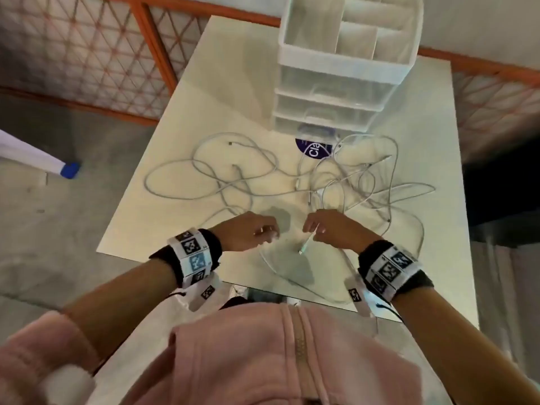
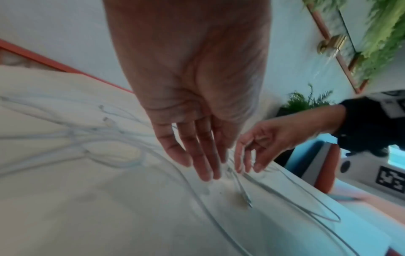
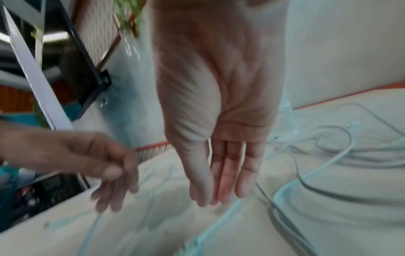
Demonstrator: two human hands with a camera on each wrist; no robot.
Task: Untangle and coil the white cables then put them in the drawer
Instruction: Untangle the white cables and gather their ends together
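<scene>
Both hands hover low over the table (image 1: 187, 118): the right hand (image 1: 333, 229) pinches one cable end (image 1: 306, 244), the left hand (image 1: 248, 232) hangs relaxed, holding nothing. White cables (image 1: 242, 176) sprawl tangled before the clear drawer unit (image 1: 336, 83).

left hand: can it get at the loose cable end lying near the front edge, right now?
Probably yes. The left hand hangs over the table beside that cable end, fingers straight and holding nothing. Only bare tabletop lies between. The right hand sits close above the same cable and may crowd it.
</scene>
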